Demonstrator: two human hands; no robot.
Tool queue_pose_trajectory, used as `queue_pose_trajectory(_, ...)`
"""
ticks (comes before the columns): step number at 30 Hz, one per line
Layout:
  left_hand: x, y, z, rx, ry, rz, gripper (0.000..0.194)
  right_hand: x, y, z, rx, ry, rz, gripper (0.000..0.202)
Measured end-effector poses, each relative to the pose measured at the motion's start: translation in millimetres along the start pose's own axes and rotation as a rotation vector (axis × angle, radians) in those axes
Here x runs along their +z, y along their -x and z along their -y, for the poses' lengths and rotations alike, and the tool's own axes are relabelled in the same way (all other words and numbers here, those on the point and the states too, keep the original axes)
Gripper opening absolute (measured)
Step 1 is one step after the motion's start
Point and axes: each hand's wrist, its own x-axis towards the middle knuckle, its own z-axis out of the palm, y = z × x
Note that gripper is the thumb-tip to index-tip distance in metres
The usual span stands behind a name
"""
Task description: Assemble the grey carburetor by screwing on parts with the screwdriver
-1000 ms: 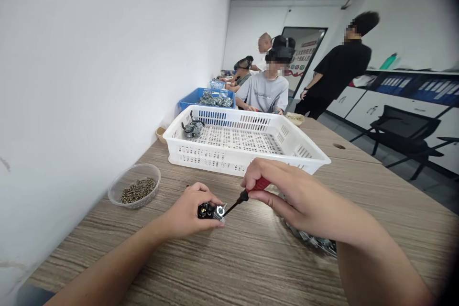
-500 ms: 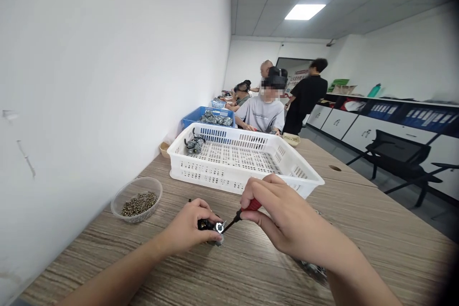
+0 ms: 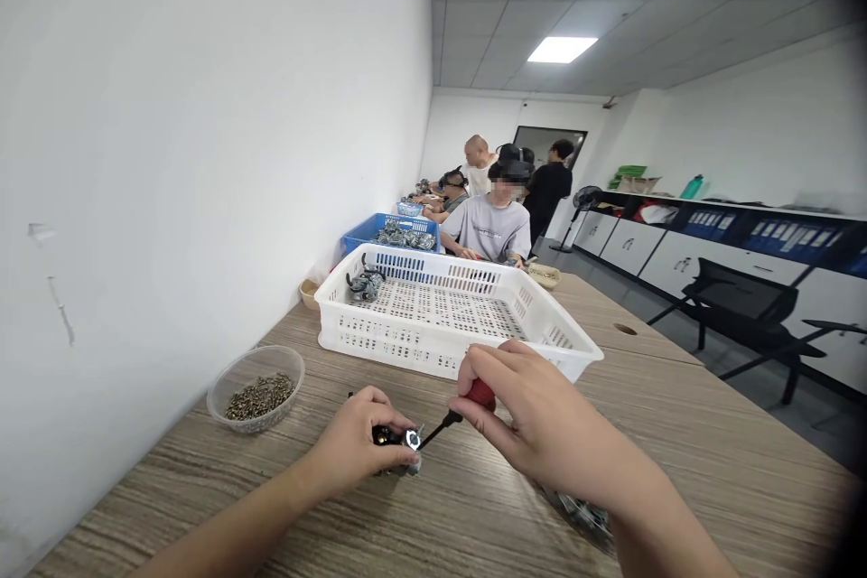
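Note:
My left hand (image 3: 358,438) is closed around a small black and silver metal part (image 3: 412,441), pinching it just above the table. In my right hand (image 3: 535,406) is a screwdriver with a red handle (image 3: 482,394). Its dark shaft (image 3: 439,430) slants down to the left, and the tip meets the silver end of the part. Whether the tip sits in a screw is too small to tell. Partly hidden under my right forearm, a clear container (image 3: 579,510) holds shiny metal pieces.
A round clear bowl of small brass-coloured screws (image 3: 261,396) stands at the left by the wall. Beyond my hands is a white perforated basket (image 3: 379,336) with several grey parts (image 3: 367,283) in one corner. A blue basket (image 3: 352,240) and a co-worker (image 3: 491,221) are behind it.
The camera view has tilted up slightly. My hands keep their grips on the part and the screwdriver, and the tip stays at the part. In the background, the person in black has moved left.

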Motion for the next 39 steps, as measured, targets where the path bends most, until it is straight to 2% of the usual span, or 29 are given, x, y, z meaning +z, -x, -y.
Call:
queue_pose_trajectory(6,3.2,0.3,2.1,-0.02,0.018,-0.048,0.039,6.8,1.3,-7.4,0.078,0.1,-0.01,0.017)
queue_pose_trajectory(13,7.2,3.2,0.0,0.004,-0.064,-0.117,0.037,18.7,-2.6,1.6,0.07,0.112,-0.114,0.018)
queue_pose_trajectory(25,19.4,9.2,-9.5,0.011,-0.166,-0.231,0.029,27.5,-1.5,10.7,0.233,0.334,-0.205,0.025)
queue_pose_trajectory(30,22.5,10.9,-10.2,0.065,-0.209,-0.273,0.023,28.3,-3.0,9.6,0.307,0.419,-0.229,0.028)
queue_pose_trajectory(35,23.7,11.8,-9.8,0.156,-0.233,-0.253,0.024,19.3,-0.2,-2.7,0.249,0.224,-0.097,0.021)
queue_pose_trajectory(39,22.2,11.0,-8.9,0.123,-0.213,-0.255,0.026,6.4,5.5,-13.8,0.185,-0.073,0.022,0.013)
